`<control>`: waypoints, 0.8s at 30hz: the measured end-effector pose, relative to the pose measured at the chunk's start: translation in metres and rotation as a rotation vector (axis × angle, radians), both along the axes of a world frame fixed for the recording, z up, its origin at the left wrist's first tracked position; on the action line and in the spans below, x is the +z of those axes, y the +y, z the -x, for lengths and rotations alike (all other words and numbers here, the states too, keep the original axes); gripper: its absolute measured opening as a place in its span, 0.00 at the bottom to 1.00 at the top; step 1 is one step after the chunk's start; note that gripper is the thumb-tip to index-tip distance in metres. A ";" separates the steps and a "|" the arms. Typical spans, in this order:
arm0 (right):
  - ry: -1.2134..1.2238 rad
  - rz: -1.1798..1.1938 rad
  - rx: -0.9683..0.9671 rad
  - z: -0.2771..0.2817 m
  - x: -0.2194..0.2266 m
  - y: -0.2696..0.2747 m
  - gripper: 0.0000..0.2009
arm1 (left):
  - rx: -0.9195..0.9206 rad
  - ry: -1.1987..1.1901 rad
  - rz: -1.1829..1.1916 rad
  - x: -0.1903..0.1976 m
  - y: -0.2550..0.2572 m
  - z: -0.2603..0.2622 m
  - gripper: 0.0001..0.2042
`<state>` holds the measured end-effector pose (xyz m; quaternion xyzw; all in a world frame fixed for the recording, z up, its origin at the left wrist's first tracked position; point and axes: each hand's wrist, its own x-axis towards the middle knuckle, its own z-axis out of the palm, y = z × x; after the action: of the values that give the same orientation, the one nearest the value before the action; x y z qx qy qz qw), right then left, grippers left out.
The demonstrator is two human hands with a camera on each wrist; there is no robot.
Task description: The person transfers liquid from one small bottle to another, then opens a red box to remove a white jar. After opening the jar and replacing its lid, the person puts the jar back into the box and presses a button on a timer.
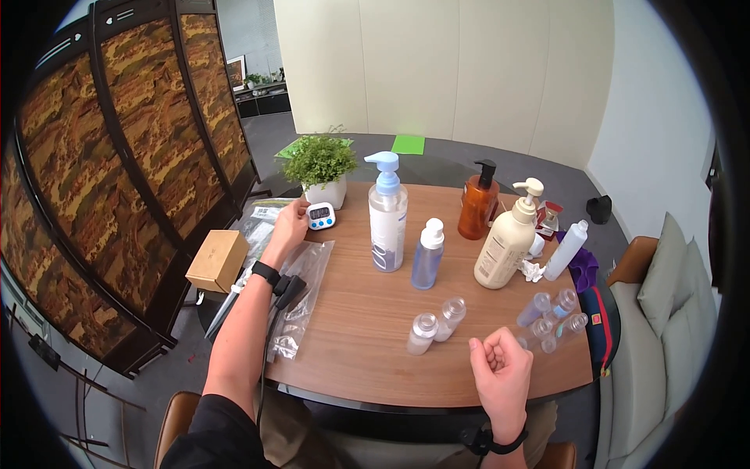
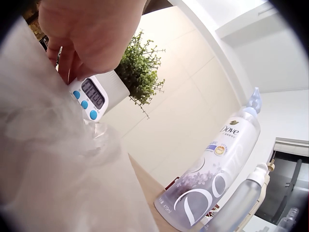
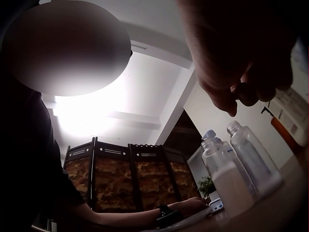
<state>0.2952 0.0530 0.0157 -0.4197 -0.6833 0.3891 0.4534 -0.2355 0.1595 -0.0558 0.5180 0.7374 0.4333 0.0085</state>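
Observation:
At the back left of the table my left hand [image 1: 291,225] pinches the side edge of a white digital timer [image 1: 321,216] with blue buttons. The timer [image 2: 92,96] stands upright in the left wrist view, its display facing out, part of its edge hidden by the fingers. My right hand [image 1: 501,367] is held over the front right of the table, fingers curled in and nothing seen in it. Left of it stand two uncapped small clear bottles, the nearer bottle [image 1: 422,334] and the farther bottle [image 1: 451,319], with pale contents. Several small clear bottles [image 1: 561,306] are grouped behind the right hand.
A potted plant [image 1: 320,168] stands behind the timer. A Dove pump bottle [image 1: 387,227], a bluish bottle [image 1: 426,262], an amber pump bottle [image 1: 478,205] and a cream pump bottle [image 1: 504,246] stand mid-table. Left are a cardboard box [image 1: 217,262] and plastic bag [image 1: 301,313].

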 end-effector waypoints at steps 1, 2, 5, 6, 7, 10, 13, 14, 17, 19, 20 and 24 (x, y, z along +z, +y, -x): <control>-0.003 0.008 0.001 0.000 0.001 0.000 0.16 | -0.001 -0.001 -0.016 0.000 -0.001 -0.002 0.19; -0.005 0.016 0.001 0.001 0.001 -0.001 0.17 | -0.002 -0.002 -0.031 0.002 -0.002 -0.005 0.18; -0.027 0.008 0.005 0.001 0.002 -0.001 0.17 | -0.024 -0.075 -0.002 0.009 -0.007 -0.011 0.20; -0.028 0.007 0.006 0.001 0.002 -0.001 0.17 | -0.023 -0.076 -0.003 0.010 -0.008 -0.011 0.20; -0.020 0.005 0.009 0.001 0.001 -0.001 0.17 | -0.060 -0.120 -0.003 0.011 -0.010 -0.012 0.21; -0.013 0.002 0.010 0.001 0.000 -0.001 0.17 | -0.103 -0.178 0.017 0.015 -0.013 -0.014 0.24; -0.016 -0.001 0.010 0.001 0.000 0.000 0.17 | -0.123 -0.186 0.017 0.015 -0.014 -0.015 0.24; -0.019 -0.003 0.013 0.001 0.000 -0.001 0.17 | -0.138 -0.181 -0.003 0.014 -0.014 -0.015 0.24; -0.010 -0.002 0.018 0.001 0.000 -0.001 0.17 | -0.139 -0.159 0.016 0.012 -0.013 -0.011 0.25; -0.012 -0.008 0.017 0.001 -0.001 0.000 0.17 | -0.136 -0.145 0.011 0.007 -0.010 -0.008 0.25; -0.013 -0.015 0.015 0.001 -0.002 0.000 0.17 | -0.134 -0.129 0.005 0.007 -0.010 -0.008 0.25; -0.009 0.003 0.014 0.001 -0.002 0.000 0.17 | -0.137 -0.130 0.043 0.009 -0.010 -0.009 0.24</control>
<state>0.2940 0.0525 0.0140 -0.4174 -0.6876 0.3915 0.4468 -0.2262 0.1491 -0.0464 0.5377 0.7072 0.4486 0.0970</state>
